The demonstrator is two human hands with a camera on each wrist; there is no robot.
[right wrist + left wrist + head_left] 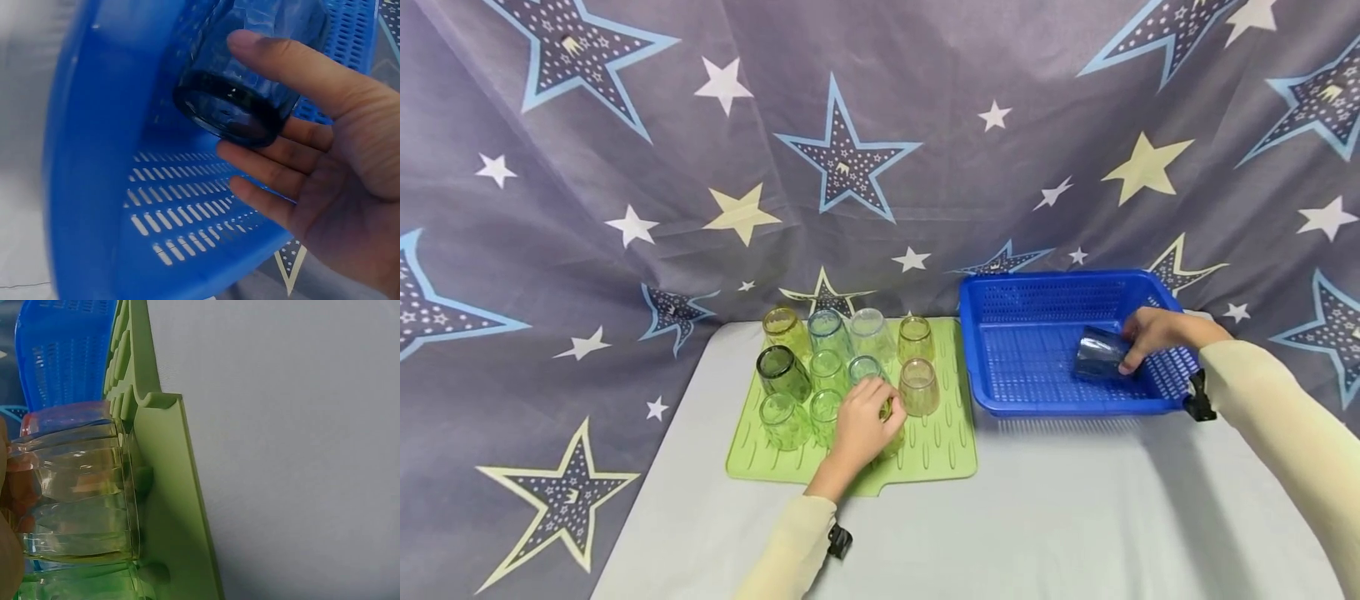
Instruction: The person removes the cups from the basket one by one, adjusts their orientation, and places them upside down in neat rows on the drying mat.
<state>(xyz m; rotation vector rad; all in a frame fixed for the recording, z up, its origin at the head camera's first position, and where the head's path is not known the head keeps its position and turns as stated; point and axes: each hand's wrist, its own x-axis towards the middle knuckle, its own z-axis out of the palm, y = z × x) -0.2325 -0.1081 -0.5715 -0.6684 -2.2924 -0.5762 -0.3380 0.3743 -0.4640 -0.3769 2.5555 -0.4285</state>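
Note:
In the head view my left hand point(862, 423) is at the front row of glasses on a green drying mat point(951, 454). Its fingers and thumb grip the base of an upside-down, yellowish clear glass point(81, 494), whose rim is down at the mat. Inside the blue basket, my right hand point(1153, 333) holds a dark blue glass point(1099, 353) tilted on its side. The right wrist view shows the thumb point(281, 56) along the side of this blue glass point(231, 103), with fingers beneath it.
Several upside-down glasses stand on the mat, among them a dark green glass point(784, 372) and a pinkish glass point(919, 387). The perforated blue basket point(973, 350) sits right of the mat on a white-covered table point(1030, 517). Behind hangs a star-patterned curtain point(940, 200).

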